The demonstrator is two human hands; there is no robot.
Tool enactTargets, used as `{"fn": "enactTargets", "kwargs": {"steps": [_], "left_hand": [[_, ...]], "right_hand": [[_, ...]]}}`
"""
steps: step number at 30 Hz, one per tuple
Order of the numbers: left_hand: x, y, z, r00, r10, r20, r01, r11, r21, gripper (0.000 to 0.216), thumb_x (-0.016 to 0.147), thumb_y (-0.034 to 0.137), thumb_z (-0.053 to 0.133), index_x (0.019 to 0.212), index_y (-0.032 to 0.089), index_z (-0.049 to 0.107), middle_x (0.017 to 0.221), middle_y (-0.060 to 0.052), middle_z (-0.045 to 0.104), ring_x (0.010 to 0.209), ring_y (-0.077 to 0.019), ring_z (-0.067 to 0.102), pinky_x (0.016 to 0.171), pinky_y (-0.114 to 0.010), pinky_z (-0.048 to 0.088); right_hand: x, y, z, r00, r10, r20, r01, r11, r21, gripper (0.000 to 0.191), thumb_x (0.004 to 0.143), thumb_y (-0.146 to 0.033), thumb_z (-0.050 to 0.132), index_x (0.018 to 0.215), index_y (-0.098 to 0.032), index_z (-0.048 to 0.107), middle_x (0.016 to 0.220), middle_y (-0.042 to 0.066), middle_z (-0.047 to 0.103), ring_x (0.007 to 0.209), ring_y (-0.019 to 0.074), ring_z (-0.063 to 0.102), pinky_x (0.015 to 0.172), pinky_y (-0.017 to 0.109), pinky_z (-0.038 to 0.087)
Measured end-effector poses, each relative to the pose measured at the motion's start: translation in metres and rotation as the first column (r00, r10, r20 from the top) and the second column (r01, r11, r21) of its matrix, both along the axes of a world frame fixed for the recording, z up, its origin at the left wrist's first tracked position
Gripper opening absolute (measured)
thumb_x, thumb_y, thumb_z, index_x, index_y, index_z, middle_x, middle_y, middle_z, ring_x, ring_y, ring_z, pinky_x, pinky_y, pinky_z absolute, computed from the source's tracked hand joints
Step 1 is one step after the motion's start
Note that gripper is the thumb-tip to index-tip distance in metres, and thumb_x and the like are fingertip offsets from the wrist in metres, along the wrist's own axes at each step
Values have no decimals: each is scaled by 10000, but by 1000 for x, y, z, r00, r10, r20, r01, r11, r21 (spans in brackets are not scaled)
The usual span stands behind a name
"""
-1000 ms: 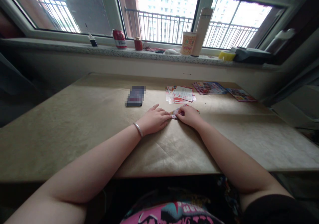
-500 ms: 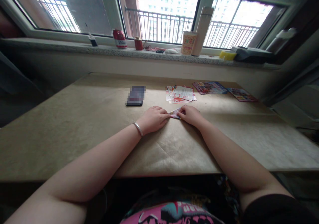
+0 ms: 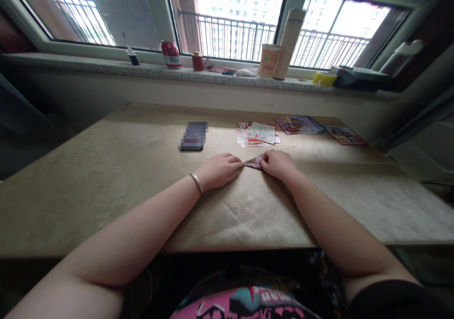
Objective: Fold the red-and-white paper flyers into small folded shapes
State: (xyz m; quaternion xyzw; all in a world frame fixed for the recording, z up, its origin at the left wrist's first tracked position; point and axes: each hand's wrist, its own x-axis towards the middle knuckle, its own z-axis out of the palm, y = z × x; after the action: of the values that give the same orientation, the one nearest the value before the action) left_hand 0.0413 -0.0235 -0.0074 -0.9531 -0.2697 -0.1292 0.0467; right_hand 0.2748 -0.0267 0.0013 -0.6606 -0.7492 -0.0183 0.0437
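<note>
A small piece of printed, colourful paper [image 3: 253, 162], folded to a point at its left end, lies on the table in front of me. My left hand [image 3: 220, 170] rests palm down with its fingers stretched out, one fingertip at the paper's pointed tip. A silver bangle circles that wrist. My right hand [image 3: 279, 163] has its fingers curled and pinched on the paper's right part, which it covers. Behind the paper is a loose pile of red and white printed sheets [image 3: 260, 133].
A dark, pixelated phone-like slab [image 3: 193, 137] lies left of the sheets. Two stacks of colourful printed sheets, one nearer the middle [image 3: 301, 124] and one farther right [image 3: 344, 135], lie along the back. A red can [image 3: 171, 55], a paper cup [image 3: 270, 61] and a tall bottle stand on the windowsill.
My right hand has slid slightly right along the folded paper, so more of it shows between my hands. My left fingers have straightened a little toward its tip.
</note>
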Motion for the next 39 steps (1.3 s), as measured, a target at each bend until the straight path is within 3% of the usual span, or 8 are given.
{"fn": "enactTargets", "kwargs": {"steps": [4, 7, 13, 19, 39], "left_hand": [[0, 2, -1, 1000, -13, -2, 13, 1000, -7, 333, 927, 286, 485, 1221, 183, 601, 1177, -81, 641, 1067, -216, 571, 949, -354, 477], [1, 1, 0, 1000, -16, 2, 16, 1000, -4, 343, 931, 292, 482, 1238, 180, 587, 1161, -86, 643, 1065, -214, 571, 947, -358, 478], [5, -3, 0, 1000, 14, -11, -14, 999, 44, 354, 939, 304, 460, 1250, 184, 580, 1119, -100, 646, 1029, -220, 578, 914, -369, 487], [7, -5, 1, 999, 36, -31, -34, 998, 55, 320, 937, 302, 456, 1197, 201, 612, 1106, -85, 643, 1011, -217, 579, 896, -356, 488], [10, -7, 3, 994, 68, -90, -57, 991, 123, 317, 943, 321, 455, 1182, 188, 616, 1074, -90, 640, 976, -228, 575, 855, -361, 472]], "right_hand": [[-11, -10, 3, 988, 97, 116, -115, 980, 164, 360, 916, -419, 451, 896, -148, 686, 972, 159, 701, 993, 281, 581, 902, 389, 333], [-20, -10, -1, 975, 211, 67, -219, 964, 151, 345, 935, -416, 429, 936, -171, 672, 1005, 135, 697, 996, 261, 580, 928, 384, 320], [-16, 0, -4, 978, 196, -78, -193, 980, 39, 303, 911, -418, 481, 888, -192, 681, 967, 96, 715, 915, 227, 618, 793, 312, 388], [-10, 3, -4, 981, 140, -136, -140, 990, 12, 262, 873, -421, 543, 845, -211, 696, 908, 67, 732, 856, 205, 635, 712, 281, 395], [-17, 3, -2, 994, 40, -101, -42, 999, -23, 295, 864, -440, 536, 856, -212, 723, 927, 88, 739, 898, 233, 647, 761, 298, 420]]}}
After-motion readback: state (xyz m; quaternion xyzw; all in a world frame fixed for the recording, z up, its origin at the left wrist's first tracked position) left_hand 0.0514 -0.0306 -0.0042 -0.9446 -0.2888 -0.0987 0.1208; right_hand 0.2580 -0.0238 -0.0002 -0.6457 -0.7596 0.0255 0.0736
